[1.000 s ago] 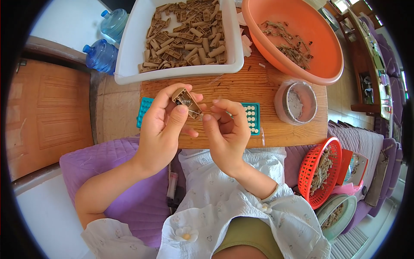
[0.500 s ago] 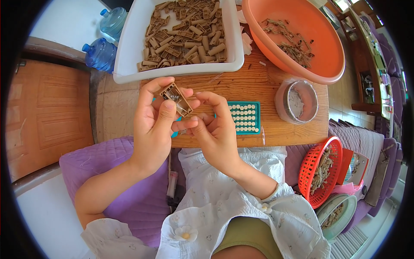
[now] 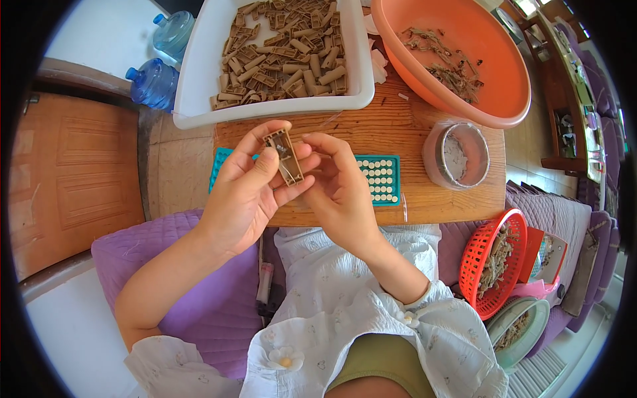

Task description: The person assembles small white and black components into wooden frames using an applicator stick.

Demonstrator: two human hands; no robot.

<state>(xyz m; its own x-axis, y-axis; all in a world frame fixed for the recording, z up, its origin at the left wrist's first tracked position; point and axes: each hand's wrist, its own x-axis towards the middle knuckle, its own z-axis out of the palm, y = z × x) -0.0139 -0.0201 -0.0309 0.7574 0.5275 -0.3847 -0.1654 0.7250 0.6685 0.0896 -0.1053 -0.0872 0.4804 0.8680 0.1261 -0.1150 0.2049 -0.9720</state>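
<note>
Housing (image 3: 286, 160): open-faced brown plastic, tilted above wooden table (image 3: 411, 139); small metallic part (image 3: 281, 148) inside, near upper end.
Left hand (image 3: 242, 186): partly closed, housing pinched between thumb and fingers.
Right hand (image 3: 345, 199): half curled beside housing; held item, if any, cannot tell.
Risk: possible loss of metallic part, through steeper tilting or slack left grip.
White tub (image 3: 272, 112): heaped brown housings (image 3: 285, 66).
Teal tray (image 3: 398, 182): rows of white discs (image 3: 380, 180).
Orange basin (image 3: 501, 79): dry stalk-like scraps (image 3: 458, 79).
Clear jar (image 3: 434, 159): pale residue (image 3: 454, 158).

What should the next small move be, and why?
Probably press the small shiny piece with the right hand to check its seating: it's inside the brown casing, held in the left hand, open side showing; the right hand is near.
</note>
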